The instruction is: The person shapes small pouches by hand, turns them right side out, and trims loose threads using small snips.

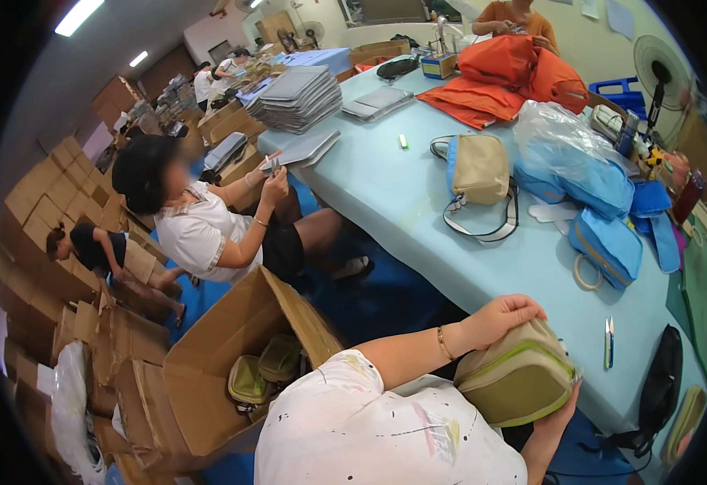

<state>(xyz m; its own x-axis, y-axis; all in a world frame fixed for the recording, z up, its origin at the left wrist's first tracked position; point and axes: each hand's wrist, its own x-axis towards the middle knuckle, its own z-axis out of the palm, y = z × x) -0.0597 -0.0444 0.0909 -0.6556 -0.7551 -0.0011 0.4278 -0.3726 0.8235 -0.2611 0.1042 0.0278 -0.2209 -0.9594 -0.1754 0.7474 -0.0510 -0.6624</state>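
An olive-green and beige zippered bag [515,380] with a bright green zipper line is held up close to me at the table's near edge. My left hand [503,319], with a bracelet at its wrist, is closed over the top of the bag. Around the lower right side of the same bag my right hand [558,416] is wrapped, its fingers partly hidden. To the right of the bag, thread snips [609,343] lie on the light blue table [402,186]. An open cardboard box [200,384] at my left contains similar green bags [248,380].
A beige bag with a strap [483,170], blue bags [608,242] and orange fabric [507,77] lie across the table. Grey flat pieces [295,97] are stacked at its far left. A seated person [208,230] works beside the table. A black strap [660,388] hangs over the right edge.
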